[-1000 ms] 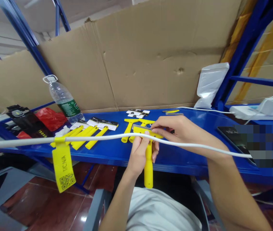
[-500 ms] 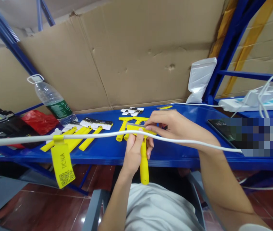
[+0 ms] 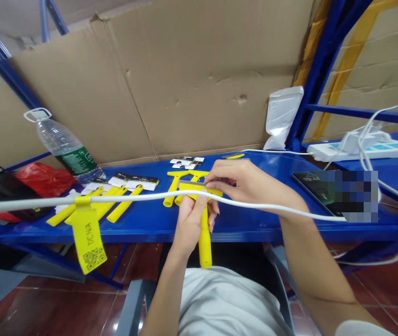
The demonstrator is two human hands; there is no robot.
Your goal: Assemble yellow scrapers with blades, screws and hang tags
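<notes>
View shifted right, scraper (image 3: 205, 242) in left grip (image 3: 190, 221)

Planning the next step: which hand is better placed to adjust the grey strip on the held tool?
Probably the right hand: its fingers are at the grey strip; the left hand holds the yellow tool.

1. As the view swung rightward, the left hand (image 3: 191, 221), right hand (image 3: 246, 182) and yellow-handled scraper (image 3: 205, 238) shifted left in frame.
2. The left edge now crops the black case (image 3: 6, 191).
3. The power strip (image 3: 390, 149)'s right end and a white sleeve (image 3: 358, 328) entered view.
</notes>
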